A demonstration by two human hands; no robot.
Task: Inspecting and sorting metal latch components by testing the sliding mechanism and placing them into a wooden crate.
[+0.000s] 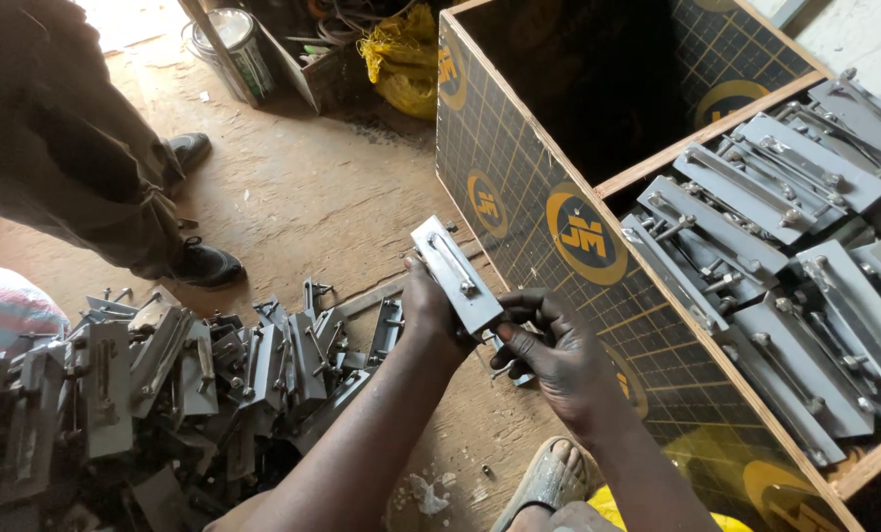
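Holding a grey metal plate [457, 276] up in the left hand [429, 313], fingers wrapped tight round its lower end, just beside the big wooden box [519, 212]. Right hand [549, 345] curled under the plate, pinching a small metal bit. Pile of plates [165, 374] on the floor to the left.

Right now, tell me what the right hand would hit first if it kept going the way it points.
Probably the grey metal latch plate held by the left hand; the right hand points left at its lower end, though depth is unclear.
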